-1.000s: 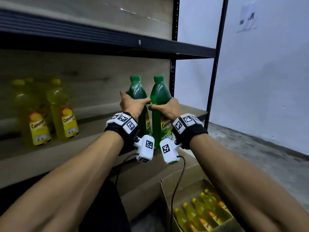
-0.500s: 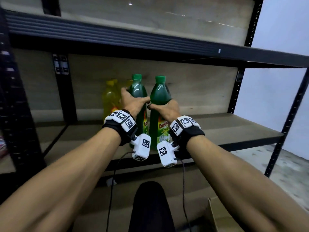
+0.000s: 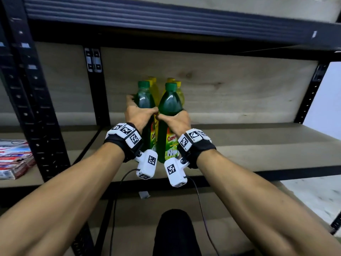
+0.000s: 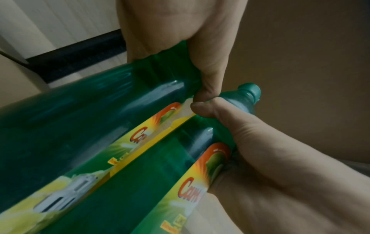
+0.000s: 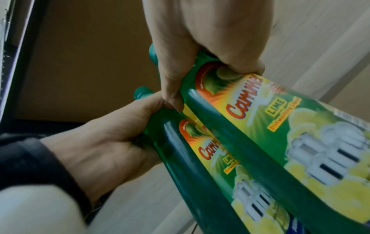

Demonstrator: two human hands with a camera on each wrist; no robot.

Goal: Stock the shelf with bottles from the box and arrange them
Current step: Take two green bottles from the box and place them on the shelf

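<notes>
Two green lime dish-soap bottles stand upright, side by side, over the wooden shelf board (image 3: 249, 145). My left hand (image 3: 137, 114) grips the left green bottle (image 3: 144, 100) at its shoulder. My right hand (image 3: 175, 121) grips the right green bottle (image 3: 170, 102) the same way, and the two thumbs touch. Several yellow bottles (image 3: 155, 89) stand right behind them against the back panel. The left wrist view shows my left hand (image 4: 180, 47) round its bottle (image 4: 80, 110). The right wrist view shows my right hand (image 5: 200, 47) round its labelled bottle (image 5: 280, 126). Wrist devices hide the bottle bases.
The upper shelf (image 3: 166, 15) hangs low above the bottle caps. A black upright post (image 3: 31, 100) stands at the left, with red-and-white packs (image 3: 13, 157) beyond it. Bare shelf board stretches to the right of the bottles. My dark-clad knee (image 3: 175, 231) is below.
Both hands carried the green bottles left along the shelf and further in, up to the yellow bottles. The box on the floor has left the view.
</notes>
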